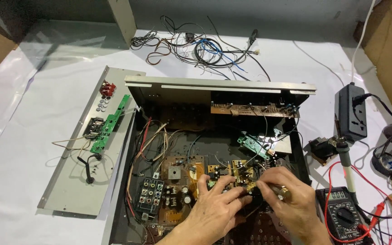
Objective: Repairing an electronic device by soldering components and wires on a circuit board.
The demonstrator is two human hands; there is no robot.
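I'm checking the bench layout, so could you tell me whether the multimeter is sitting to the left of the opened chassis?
No, the multimeter lies right of the opened chassis, near the right hand.

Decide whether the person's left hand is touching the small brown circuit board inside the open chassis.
Touching. The head view shows the left hand with its fingertips pressed on the small brown circuit board.
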